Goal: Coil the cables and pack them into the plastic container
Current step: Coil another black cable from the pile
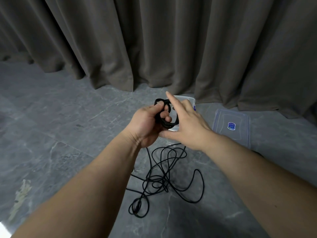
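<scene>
My left hand grips a small coil of black cable, thumb on top and fingers curled through its loops. Right beside the coil, my right hand has its fingers spread and straight, index finger pointing up; whether it touches the coil I cannot tell. Both hands hover over the clear plastic container, which stands on the floor and is mostly hidden behind them. A loose tangle of black cable lies on the floor below my hands, with one strand rising toward my left hand.
The container's clear lid, with a blue label, lies flat on the grey stone floor to the right. Heavy brown curtains hang just behind the container and lid.
</scene>
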A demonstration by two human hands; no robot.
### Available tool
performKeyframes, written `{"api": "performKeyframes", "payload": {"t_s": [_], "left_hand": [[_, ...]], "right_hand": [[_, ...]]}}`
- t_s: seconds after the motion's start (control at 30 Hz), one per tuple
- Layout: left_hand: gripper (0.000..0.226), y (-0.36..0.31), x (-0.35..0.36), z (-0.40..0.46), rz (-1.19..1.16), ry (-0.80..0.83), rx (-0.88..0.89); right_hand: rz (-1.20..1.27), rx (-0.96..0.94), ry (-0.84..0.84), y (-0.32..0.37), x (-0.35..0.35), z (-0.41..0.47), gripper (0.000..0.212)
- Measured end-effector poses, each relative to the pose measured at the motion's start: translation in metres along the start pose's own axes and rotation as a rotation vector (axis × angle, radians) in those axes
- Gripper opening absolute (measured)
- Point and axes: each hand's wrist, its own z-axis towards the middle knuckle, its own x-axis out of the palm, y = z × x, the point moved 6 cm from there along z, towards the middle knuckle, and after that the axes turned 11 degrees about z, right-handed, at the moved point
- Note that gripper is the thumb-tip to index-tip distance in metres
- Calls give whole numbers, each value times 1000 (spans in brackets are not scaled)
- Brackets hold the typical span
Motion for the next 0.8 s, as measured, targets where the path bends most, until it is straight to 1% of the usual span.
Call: {"api": "performKeyframes", "payload": {"t_s": [0.1,0.17,0.27,0.37,0.43,0.53,0.6,0.67,0.7,0.73,0.8], "left_hand": [[27,0,5,-3,26,46,17],[26,0,9,-6,28,82,23],[26,1,12,-9,45,123,21],[31,1,12,-9,88,142,27],[32,0,12,-8,121,149,45],[28,-2,15,-8,179,165,92],[29,-3,16,-8,173,142,109],[31,-6,12,-6,76,69,125],[31,-9,7,-5,0,28,136],[30,-14,1,-4,-81,-10,149],[29,-22,-16,-2,-224,-75,164]], "right_hand": [[-18,4,-15,-5,4,2,111],[2,0,7,-8,7,2,109],[16,-12,39,-10,10,-1,98],[23,-34,-7,-6,9,-3,84],[27,-42,-33,-4,7,-2,79],[3,-23,-37,-5,5,-1,75],[77,-15,-48,-4,3,0,79],[263,14,-35,-6,4,1,86],[348,55,-13,-11,6,2,85],[412,110,24,-19,10,1,77],[513,220,88,-37,21,-3,41]]}}
